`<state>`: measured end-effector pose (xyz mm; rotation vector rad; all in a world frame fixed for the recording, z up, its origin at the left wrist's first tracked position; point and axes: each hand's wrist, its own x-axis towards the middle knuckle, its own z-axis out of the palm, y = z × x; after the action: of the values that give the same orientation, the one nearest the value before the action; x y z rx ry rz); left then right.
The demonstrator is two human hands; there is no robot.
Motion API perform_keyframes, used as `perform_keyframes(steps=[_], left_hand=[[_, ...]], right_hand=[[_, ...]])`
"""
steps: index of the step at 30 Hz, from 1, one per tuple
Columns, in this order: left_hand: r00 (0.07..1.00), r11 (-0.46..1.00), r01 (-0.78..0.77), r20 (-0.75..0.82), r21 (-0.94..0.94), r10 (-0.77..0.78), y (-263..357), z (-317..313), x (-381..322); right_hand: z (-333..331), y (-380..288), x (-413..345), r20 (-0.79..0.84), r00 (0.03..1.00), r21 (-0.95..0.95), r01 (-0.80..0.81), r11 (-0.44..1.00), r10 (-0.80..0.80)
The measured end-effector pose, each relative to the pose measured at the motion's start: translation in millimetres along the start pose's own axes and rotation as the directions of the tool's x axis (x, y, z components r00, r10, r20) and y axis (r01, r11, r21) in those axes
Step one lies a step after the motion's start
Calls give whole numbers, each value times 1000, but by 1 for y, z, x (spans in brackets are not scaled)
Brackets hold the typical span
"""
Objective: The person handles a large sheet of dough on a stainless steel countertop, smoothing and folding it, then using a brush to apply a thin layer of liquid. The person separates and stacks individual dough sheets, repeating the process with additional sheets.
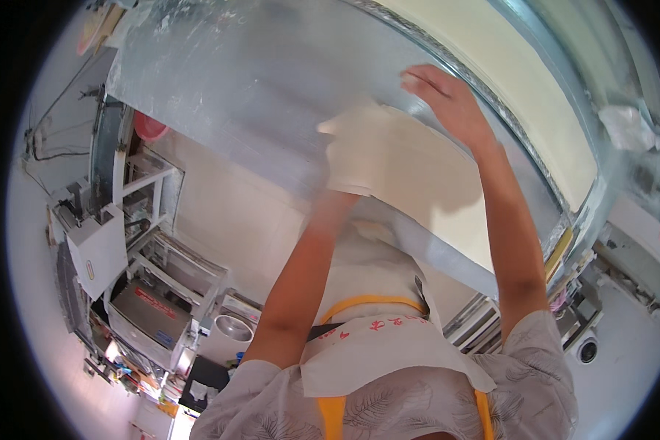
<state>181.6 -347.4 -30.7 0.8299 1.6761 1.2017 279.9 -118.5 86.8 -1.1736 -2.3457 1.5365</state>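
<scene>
A broad sheet of pale dough (418, 157) lies over the metal worktable (242, 93) before me. Its near side reaches the table's front edge. My left forearm comes up to the dough's left end, where my left hand (352, 146) appears to be covered by the pale sheet and is blurred. How its fingers are placed is hidden. Past the far right side of the dough, my right hand (445, 99) is raised above the table with its fingers bent. I see nothing held in it, but its palm faces away.
A long cream-coloured strip (506, 60) in a metal frame runs along the table's far right side. A crumpled plastic bag (630, 127) lies beyond it. At left are a pink basin (151, 126), a white metal box (96, 250) and a metal-topped appliance (151, 313).
</scene>
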Motion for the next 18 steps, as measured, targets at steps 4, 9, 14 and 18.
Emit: perform_keyframes(steps=[4, 9, 14, 18], left_hand=[[989, 974, -148, -21, -170, 147, -1, 5, 0], [983, 965, -182, -45, -187, 177, 6, 9, 18], [977, 960, -205, -106, -191, 187, 8, 2, 29], [968, 964, -213, -165, -158, 187, -1, -15, 40]], right_hand=[[43, -34, 89, 468, 866, -237, -70, 969, 176], [81, -60, 125, 606, 550, -580, -188, 792, 574], [85, -24, 141, 820, 444, -141, -454, 880, 360], [86, -12, 156, 804, 591, 351, -567, 745, 71]])
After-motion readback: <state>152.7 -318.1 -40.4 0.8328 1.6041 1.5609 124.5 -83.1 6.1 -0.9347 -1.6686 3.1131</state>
